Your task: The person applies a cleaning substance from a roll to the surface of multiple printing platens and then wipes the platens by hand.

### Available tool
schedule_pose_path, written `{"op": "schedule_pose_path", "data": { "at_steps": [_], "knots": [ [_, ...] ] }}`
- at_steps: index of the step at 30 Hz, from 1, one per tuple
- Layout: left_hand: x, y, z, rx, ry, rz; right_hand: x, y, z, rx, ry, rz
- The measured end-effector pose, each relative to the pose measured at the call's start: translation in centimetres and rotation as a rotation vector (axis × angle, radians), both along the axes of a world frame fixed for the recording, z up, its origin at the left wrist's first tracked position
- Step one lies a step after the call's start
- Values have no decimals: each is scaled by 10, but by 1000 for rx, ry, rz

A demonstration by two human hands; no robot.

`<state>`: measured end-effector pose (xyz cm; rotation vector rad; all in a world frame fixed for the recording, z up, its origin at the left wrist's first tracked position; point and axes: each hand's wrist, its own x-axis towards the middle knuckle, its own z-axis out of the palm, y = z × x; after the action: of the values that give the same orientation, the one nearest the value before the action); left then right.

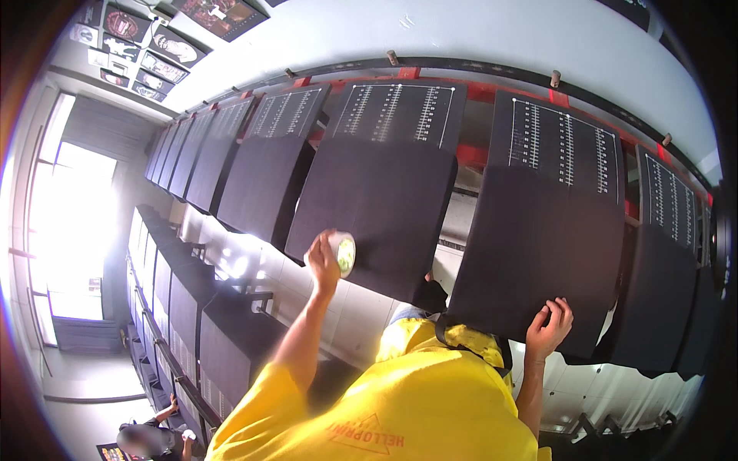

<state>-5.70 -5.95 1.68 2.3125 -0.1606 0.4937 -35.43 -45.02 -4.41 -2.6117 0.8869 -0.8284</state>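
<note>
My left hand (323, 261) is closed around a roll of tape (346, 255), pale with a yellow-green inside, held over the near left edge of a black garment (377, 203). That garment lies flat over a dark board (440, 104) printed with white ruler marks. Over to the right, my right hand (550, 329) has its fingers apart and slightly bent, resting at the lower part of another black garment (542, 246). The far end of the board (584, 131) beneath it shows bare, with the same white markings.
More boards with black cloth (265, 180) continue along both sides of this row. A red frame (478, 91) and a dark rail (461, 67) run behind them. Another row of covered boards (238, 338) stands at the left. A person (150, 438) is at the lower left.
</note>
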Motion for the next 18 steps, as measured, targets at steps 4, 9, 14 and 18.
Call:
{"op": "schedule_pose_path", "data": {
  "at_steps": [4,9,14,18],
  "knots": [
    [3,38,-6,-48,-19,-29,-1,2,2,2,6,6],
    [10,31,8,19,7,36,5,2,6,11,-3,10],
    [-37,25,2,-76,78,137,-1,3,5,4,22,0],
    [12,60,-3,34,53,396,-1,3,2,-15,-8,6]
  ]
}}
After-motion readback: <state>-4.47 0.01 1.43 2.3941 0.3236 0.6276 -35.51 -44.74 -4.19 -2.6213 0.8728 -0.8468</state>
